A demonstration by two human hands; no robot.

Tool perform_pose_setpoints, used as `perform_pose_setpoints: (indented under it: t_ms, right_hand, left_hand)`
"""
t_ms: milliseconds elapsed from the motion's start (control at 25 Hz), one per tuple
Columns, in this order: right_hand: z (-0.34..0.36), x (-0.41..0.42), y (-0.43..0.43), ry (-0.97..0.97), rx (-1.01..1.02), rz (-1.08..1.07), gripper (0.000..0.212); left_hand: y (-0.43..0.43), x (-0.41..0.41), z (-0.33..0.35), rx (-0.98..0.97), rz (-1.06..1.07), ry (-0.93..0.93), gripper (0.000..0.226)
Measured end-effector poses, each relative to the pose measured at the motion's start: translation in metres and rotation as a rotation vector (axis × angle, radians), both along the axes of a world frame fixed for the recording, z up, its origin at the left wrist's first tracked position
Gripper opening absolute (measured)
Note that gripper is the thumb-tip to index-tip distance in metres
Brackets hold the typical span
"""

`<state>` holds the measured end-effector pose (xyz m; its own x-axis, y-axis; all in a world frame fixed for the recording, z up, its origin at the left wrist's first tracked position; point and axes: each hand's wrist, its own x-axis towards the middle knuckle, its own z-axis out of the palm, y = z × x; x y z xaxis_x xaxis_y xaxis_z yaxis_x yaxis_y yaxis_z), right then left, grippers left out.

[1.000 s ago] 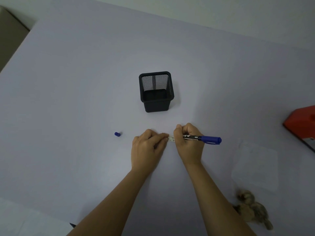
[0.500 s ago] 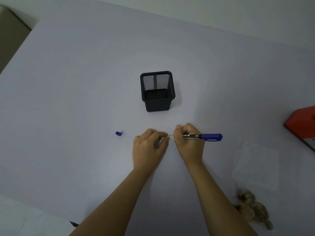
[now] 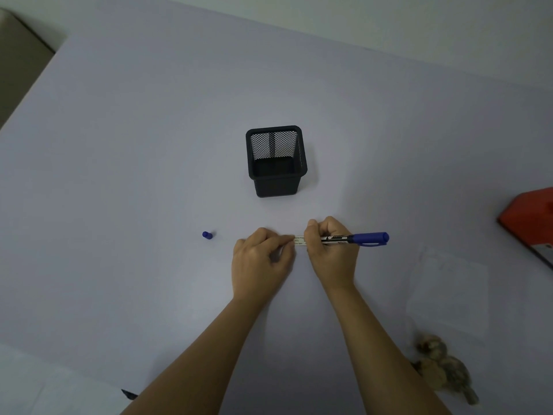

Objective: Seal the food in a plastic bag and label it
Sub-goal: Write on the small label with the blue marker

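Note:
A small white label [image 3: 299,240] lies on the table between my hands. My left hand [image 3: 261,259] presses its left end down with the fingertips. My right hand [image 3: 330,250] grips a blue marker [image 3: 356,238], whose tip is hidden at the label and whose capped blue end points right. A loose blue cap [image 3: 207,235] lies to the left of my left hand. A clear plastic bag [image 3: 449,290] lies flat at the right. Brownish food pieces [image 3: 443,365] sit just below the bag, near the front edge.
A black mesh pen holder [image 3: 276,161] stands behind my hands, with nothing visible inside. A red box [image 3: 529,220] is at the right edge. The pale table [image 3: 134,145] ends at the left, where a darker floor shows.
Both hands stay at the label with hardly any movement; the marker has shifted very slightly. Nothing has been picked up or let go.

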<state>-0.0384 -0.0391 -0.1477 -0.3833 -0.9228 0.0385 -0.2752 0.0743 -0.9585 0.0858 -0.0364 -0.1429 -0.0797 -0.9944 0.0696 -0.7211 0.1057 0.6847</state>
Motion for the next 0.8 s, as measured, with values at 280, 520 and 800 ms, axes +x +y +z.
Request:
perform_pose_setpoints:
  t_ms: [280,520,800]
  right_hand:
    - [0.0007,-0.0001,0.0001,0.003,-0.004,-0.012,0.029]
    - [-0.0005,0.0004,0.0001,0.020,-0.018,-0.010,0.031]
    - [0.0001,0.0014,-0.0002,0.033,0.000,-0.022,0.028]
  left_hand:
    - [0.0003,0.0009,0.0004,0.006,-0.005,-0.009,0.026]
    - [0.0007,0.0012,-0.0006,0.005,-0.012,-0.013,0.026]
    - [-0.0006,0.0015,-0.0014,0.002,-0.005,-0.013,0.023]
